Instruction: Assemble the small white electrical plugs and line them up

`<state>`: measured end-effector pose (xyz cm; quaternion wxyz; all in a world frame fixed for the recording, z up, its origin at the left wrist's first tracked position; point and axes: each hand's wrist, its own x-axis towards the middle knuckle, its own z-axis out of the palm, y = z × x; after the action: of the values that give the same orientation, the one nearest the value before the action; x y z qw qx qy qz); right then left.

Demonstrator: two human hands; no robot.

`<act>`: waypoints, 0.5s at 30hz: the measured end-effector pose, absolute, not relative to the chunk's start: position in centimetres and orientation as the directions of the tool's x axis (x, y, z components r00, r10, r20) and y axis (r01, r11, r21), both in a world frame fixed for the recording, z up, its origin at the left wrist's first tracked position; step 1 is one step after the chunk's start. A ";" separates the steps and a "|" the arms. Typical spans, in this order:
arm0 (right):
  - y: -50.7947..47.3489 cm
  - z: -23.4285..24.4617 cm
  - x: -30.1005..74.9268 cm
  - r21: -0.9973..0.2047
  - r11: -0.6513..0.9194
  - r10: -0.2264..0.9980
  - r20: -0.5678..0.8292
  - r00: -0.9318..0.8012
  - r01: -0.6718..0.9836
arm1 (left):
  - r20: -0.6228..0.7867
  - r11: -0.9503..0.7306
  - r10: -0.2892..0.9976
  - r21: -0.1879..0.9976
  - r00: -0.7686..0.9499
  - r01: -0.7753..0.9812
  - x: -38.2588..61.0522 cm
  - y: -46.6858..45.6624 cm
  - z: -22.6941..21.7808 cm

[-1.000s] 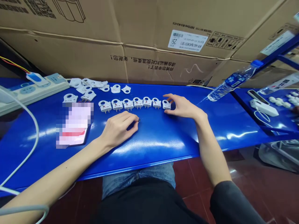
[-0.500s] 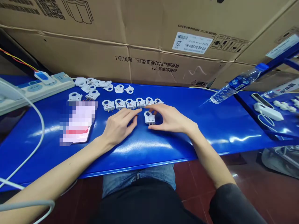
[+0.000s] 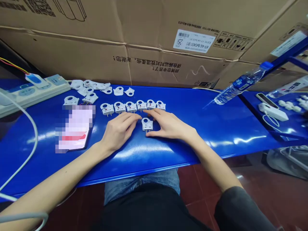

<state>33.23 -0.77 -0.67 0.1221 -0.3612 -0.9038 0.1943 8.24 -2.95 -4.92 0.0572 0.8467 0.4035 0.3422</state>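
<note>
Fingers of right hand (image 3: 169,124) curl loosely around one white plug (image 3: 147,124) lying flat on the blue table (image 3: 216,128), thumb and index touching its edges, prongs pointing toward the person; not lifted. Left hand (image 3: 119,130) rests palm down just left of that plug, fingers relaxed and extended, holding nothing, fingertips near it. Just beyond both sets of fingertips: row of six plugs (image 3: 133,106), side by side. Farther out and left of the left hand: loose pile of white plug covers (image 3: 92,88), count unclear. Left of left wrist: one phone (image 3: 75,128), pixelated. Far left: one power strip (image 3: 31,91). Far right of right hand: one water bottle (image 3: 240,84) lying tilted.
</note>
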 end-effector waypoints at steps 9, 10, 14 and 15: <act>-0.7 -0.6 33.4 -0.393 0.678 0.693 0.059 -0.718 0.622 | 0.501 -0.708 0.698 0.378 0.512 0.596 8.3 -3.1 -5.0; -0.7 -0.6 33.4 -0.394 0.678 0.693 0.060 -0.719 0.620 | 0.503 -0.722 0.683 0.358 0.530 0.592 8.3 -3.1 -5.0; -0.7 -0.6 33.4 -0.401 0.677 0.691 0.058 -0.720 0.617 | 0.521 -0.736 0.656 0.280 0.546 0.616 8.3 -3.0 -5.0; -0.7 -0.6 33.4 -0.400 0.675 0.692 0.053 -0.720 0.620 | 0.521 -0.729 0.661 0.275 0.540 0.627 8.3 -3.0 -5.0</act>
<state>33.42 -0.67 -0.56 0.1004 -0.3607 -0.9097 0.1798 8.34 -2.95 -5.04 0.0277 0.8770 0.3672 0.3086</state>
